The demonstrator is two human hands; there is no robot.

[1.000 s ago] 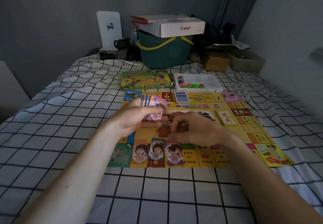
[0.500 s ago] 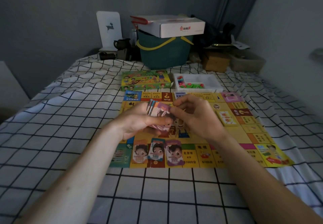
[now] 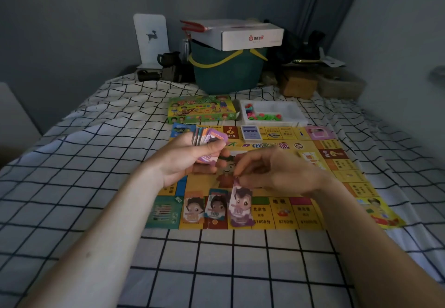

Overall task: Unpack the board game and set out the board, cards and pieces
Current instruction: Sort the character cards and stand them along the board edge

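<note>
L hand (image 3: pixel 183 161) grips fanned stack of notes (image 3: pixel 208 139) over board (image 3: pixel 342 182); R hand (image 3: pixel 277 173) pinches purple note (image 3: pixel 240 205), prob. touching its pile.

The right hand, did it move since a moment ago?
Yes. The right hand came down from the fanned notes toward the purple pile at the board's near edge.

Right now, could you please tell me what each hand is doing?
Left hand: grips a fanned stack of play money.
Right hand: pinches the top of a purple note.
</note>
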